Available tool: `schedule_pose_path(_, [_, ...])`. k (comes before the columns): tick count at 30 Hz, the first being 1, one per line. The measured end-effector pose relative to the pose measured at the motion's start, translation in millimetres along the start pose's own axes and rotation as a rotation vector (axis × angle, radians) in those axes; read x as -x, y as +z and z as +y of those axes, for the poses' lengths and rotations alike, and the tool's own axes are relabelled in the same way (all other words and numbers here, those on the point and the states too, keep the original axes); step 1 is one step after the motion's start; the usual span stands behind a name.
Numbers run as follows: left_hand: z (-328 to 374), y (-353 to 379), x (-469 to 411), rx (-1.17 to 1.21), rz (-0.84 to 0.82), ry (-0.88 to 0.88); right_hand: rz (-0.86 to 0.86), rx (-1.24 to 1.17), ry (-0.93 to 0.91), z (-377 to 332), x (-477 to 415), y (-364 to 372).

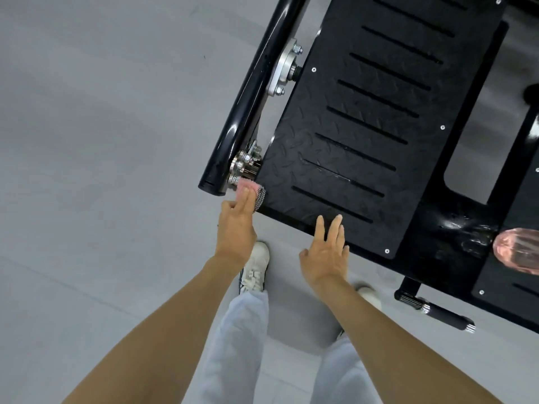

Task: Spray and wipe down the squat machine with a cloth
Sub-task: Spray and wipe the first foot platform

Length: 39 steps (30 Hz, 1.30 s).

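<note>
The squat machine's black slotted footplate (367, 118) fills the upper right, with wet streaks near its front left part. My left hand (234, 225) presses a small pink cloth (253, 191) with a dark mesh side against the plate's front left corner, two fingers straight on top of it. My right hand (328, 252) hovers flat with straight fingers over the plate's front edge and holds nothing. A pink translucent spray bottle (517, 249) lies on the machine's frame at the right edge, beside a wet patch.
A glossy black frame tube (250, 91) runs along the plate's left side, with silver bolts (243, 166) at its near end. A knurled black handle (440, 312) sticks out at the lower right. Grey floor (102, 141) lies to the left; my white shoes stand below the plate.
</note>
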<state>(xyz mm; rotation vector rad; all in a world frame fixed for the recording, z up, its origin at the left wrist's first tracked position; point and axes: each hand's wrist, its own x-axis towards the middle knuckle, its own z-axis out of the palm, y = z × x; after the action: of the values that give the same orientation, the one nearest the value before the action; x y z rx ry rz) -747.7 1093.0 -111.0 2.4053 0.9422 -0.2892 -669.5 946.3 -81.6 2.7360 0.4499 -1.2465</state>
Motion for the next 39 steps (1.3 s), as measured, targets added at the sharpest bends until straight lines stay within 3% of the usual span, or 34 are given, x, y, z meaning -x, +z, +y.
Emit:
schedule_pose_path(5, [38.5, 29.7, 22.2, -0.047, 0.027, -0.244, 0.016, 0.008, -0.052, 34.4, 4.8, -0.8])
schedule_pose_path(9, [92.3, 53.5, 43.0, -0.056, -0.028, -0.277, -0.005, 0.020, -0.066, 77.8, 6.9, -4.7])
schedule_pose_path(16, [182.5, 116.8, 90.1, -0.025, -0.069, -0.094, 0.046, 0.013, -0.103, 154.4, 4.0, -13.3])
schedule_pose_path(22, [235.3, 152.6, 116.1, -0.158, -0.206, 0.105, 0.095, -0.062, -0.040, 222.9, 1.8, -21.7])
schedule_pose_path(24, [243.7, 165.7, 120.8, -0.045, -0.183, 0.199, 0.099, -0.093, -0.024, 241.1, 1.5, -24.5])
schedule_pose_path(27, [268.8, 162.2, 111.6, 0.275, -0.289, 0.267, 0.133, -0.183, -0.002, 261.1, 0.3, -30.6])
schedule_pose_path(32, [317.1, 129.6, 53.6, 0.413, 0.115, 0.187, 0.352, -0.482, -0.013, 269.3, -8.1, -52.4])
schedule_pose_path(37, [335.4, 112.1, -30.3, 0.207, 0.246, 0.289, 0.307, -0.454, -0.065, 266.8, -22.8, -62.1])
schedule_pose_path(39, [337.4, 116.3, -55.0, 0.062, 0.154, 0.225, 0.285, -0.410, -0.046, 267.7, -26.2, -59.1])
